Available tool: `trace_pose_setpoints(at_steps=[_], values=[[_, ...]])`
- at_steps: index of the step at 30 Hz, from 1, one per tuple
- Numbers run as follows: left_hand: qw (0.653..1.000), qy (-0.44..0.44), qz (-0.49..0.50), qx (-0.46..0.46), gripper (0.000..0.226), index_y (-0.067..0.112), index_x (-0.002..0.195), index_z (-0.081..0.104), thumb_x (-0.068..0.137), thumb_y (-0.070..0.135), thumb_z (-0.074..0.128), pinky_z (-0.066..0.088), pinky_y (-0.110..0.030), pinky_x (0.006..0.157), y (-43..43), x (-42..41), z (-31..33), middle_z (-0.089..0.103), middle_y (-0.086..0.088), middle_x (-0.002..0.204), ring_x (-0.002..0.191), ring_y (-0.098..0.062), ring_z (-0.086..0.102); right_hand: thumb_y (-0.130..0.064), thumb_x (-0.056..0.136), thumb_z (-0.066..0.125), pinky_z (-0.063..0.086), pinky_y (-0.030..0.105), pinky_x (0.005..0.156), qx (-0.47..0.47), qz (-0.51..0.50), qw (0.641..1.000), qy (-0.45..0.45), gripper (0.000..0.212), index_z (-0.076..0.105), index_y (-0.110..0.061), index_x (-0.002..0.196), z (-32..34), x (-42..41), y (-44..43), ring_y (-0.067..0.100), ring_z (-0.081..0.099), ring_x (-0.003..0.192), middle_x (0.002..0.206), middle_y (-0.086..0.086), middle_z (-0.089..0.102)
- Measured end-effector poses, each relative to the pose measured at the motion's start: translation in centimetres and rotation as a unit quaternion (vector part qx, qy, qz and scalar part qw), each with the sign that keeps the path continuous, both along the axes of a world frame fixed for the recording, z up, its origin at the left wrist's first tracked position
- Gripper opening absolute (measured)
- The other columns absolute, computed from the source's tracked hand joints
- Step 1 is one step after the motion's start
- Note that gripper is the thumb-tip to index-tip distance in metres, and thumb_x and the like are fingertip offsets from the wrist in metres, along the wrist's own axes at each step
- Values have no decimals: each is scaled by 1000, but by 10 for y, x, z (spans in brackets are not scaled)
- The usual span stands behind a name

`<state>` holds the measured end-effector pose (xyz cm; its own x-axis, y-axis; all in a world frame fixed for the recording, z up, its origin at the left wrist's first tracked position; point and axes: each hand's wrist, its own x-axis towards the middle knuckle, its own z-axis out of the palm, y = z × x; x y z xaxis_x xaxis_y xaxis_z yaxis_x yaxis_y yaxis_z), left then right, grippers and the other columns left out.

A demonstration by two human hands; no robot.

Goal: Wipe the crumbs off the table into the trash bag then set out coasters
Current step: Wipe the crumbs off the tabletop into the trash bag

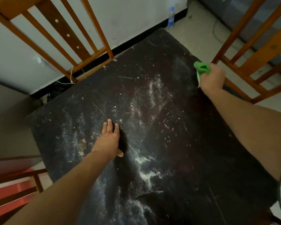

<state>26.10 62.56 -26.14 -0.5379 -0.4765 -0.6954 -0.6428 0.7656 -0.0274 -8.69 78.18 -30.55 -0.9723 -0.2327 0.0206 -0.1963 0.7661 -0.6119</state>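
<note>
Our right hand is curled into a fist round a bunched green cloth, which sticks out past the knuckles at the far right edge of the dark table. Our left hand lies palm down on the tabletop nearer to us, fingers straight and close together, holding nothing. Between the two hands pale crumbs and powdery streaks are scattered across the surface, with a thicker whitish smear nearer our body. A wooden chair stands at the far left side and another chair just beyond the right hand. A water bottle stands on the floor by the wall.
</note>
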Motion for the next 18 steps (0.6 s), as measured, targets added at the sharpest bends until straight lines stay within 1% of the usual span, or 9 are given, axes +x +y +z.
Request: trace_pose_setpoints(at_steps=[2,4,6,8,10,13,15,17,18], values=[[1000,4,1,1,119,7,154,-9,79,36,78,16,-41,119,-1,0,-2,-22,-16,160,149,-31,-15,-6,90,53,44,38,94,24,7,1000,9,24,65,-3,111,-7,-3,-10,34,60,107,110,18,66],[1000,7,4,6,118,8,155,-8,78,35,78,15,-41,119,-2,3,-2,-22,-15,160,149,-31,-15,-4,88,56,41,36,104,27,52,998,28,35,64,-8,122,-18,16,-25,30,58,115,121,14,64],[1000,9,7,12,118,9,155,-7,78,35,79,14,-41,120,-3,4,-1,-22,-14,160,149,-30,-16,8,78,56,37,35,109,-22,160,987,11,47,64,-5,123,-26,57,-34,33,57,118,125,17,62],[1000,11,7,13,118,9,155,-7,78,34,79,15,-41,120,-3,4,0,-21,-14,160,149,-30,-15,13,65,53,36,32,106,-60,294,954,25,53,67,0,115,-28,109,-28,37,60,114,120,22,65],[1000,10,6,11,118,9,155,-7,78,34,79,15,-41,120,-2,3,1,-21,-15,160,149,-30,-15,13,59,57,33,29,107,-79,380,921,27,56,69,1,112,-24,158,-11,35,61,114,120,20,66],[1000,10,3,8,119,8,155,-7,77,34,80,14,-41,121,-2,3,2,-20,-16,160,149,-31,-14,12,62,72,33,37,112,-72,482,872,-49,59,66,-4,119,-18,223,21,25,57,123,128,12,63],[1000,14,2,9,120,8,155,-6,76,34,80,14,-41,121,-2,3,2,-19,-16,160,149,-31,-14,8,66,73,37,37,112,-73,535,835,-108,58,65,-9,121,-13,249,36,14,55,124,129,5,63],[1000,16,5,14,119,8,155,-7,77,33,80,14,-42,121,-2,4,3,-21,-15,160,149,-31,-15,7,69,69,43,29,106,-97,522,831,-167,51,68,-8,118,-6,248,37,12,61,116,122,5,67],[1000,17,6,16,119,9,155,-7,77,33,80,13,-42,120,-2,5,2,-22,-15,160,149,-30,-16,7,70,71,46,22,101,-116,481,850,-182,47,69,-7,115,-2,236,30,14,65,109,117,7,69]])
